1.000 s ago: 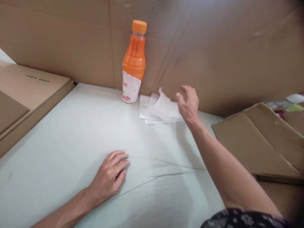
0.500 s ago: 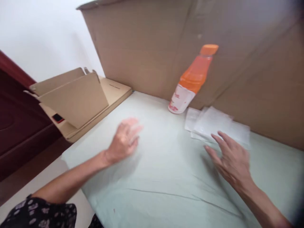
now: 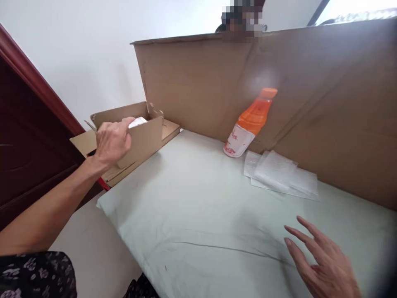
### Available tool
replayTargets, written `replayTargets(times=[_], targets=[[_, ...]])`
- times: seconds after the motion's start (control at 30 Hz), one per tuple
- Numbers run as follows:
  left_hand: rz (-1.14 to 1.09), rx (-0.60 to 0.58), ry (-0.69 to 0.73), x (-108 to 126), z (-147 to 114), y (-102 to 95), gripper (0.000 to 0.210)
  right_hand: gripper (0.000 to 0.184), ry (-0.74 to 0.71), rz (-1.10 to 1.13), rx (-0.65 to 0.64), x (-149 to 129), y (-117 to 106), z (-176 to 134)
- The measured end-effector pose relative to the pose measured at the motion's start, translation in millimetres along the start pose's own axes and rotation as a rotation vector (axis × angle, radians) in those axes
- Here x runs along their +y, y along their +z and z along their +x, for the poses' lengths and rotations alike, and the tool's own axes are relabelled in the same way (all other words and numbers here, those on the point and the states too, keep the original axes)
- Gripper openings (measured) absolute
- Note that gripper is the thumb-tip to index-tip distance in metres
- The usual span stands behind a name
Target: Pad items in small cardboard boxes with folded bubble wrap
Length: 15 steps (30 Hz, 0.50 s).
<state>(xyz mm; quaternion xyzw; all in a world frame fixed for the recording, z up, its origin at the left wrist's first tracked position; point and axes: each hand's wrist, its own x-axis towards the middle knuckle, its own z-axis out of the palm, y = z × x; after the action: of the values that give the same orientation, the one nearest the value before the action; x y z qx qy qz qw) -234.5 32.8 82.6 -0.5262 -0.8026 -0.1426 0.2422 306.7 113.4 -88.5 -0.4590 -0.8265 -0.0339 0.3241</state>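
At the left, my left hand (image 3: 112, 140) reaches over the front wall of an open cardboard box (image 3: 145, 138). Its fingers are curled, and their tips are partly hidden. A white, flat-looking thing (image 3: 138, 122) shows right at those fingers, above the box's wall; its kind and most of its shape are hidden. My right hand (image 3: 325, 258) hovers over the near right of the table, with fingers apart and nothing in them. Beyond it lie several translucent plastic sleeves (image 3: 276, 171), overlapping in a loose pile.
An orange drink bottle (image 3: 248, 124) with a white label stands behind the sleeves, near a tall cardboard panel (image 3: 192, 82). Pale green cloth (image 3: 198, 198) covers the table. A person's head (image 3: 242, 18), pixelated, shows above the panel. A dark red door (image 3: 34, 124) is at the left.
My left hand has moved left from over the table to the cardboard box. My right hand has drawn back from beside the sleeves toward me. The view has tilted up.
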Motion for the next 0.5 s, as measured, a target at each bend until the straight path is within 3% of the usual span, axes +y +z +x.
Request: replayTargets(times=[0.13, 0.27, 0.33, 0.43, 0.5], targets=[[-0.213, 0.091, 0.338, 38.7, -43.0, 1.0, 0.044, 0.023, -0.08, 0.033, -0.046, -36.4, -12.3, 5.5], [-0.499, 0.081, 0.684, 89.4, -99.8, -19.5, 0.046, 0.023, -0.089, 0.067, -0.073, -64.7, -18.8, 4.9], [-0.594, 0.085, 0.783, 101.5, -126.1, -28.4, 0.053, 0.027, -0.056, 0.097, -0.099, -68.9, -19.3, -1.0], [-0.648, 0.191, 0.766, 93.9, -155.8, -27.1, 0.072, 0.035, 0.039, 0.174, -0.164, -66.1, -20.6, -16.0], [-0.714, 0.146, 0.572, 79.5, -167.0, -16.1, 0.089, 0.036, 0.112, 0.238, -0.205, -63.2, -24.6, -25.5]])
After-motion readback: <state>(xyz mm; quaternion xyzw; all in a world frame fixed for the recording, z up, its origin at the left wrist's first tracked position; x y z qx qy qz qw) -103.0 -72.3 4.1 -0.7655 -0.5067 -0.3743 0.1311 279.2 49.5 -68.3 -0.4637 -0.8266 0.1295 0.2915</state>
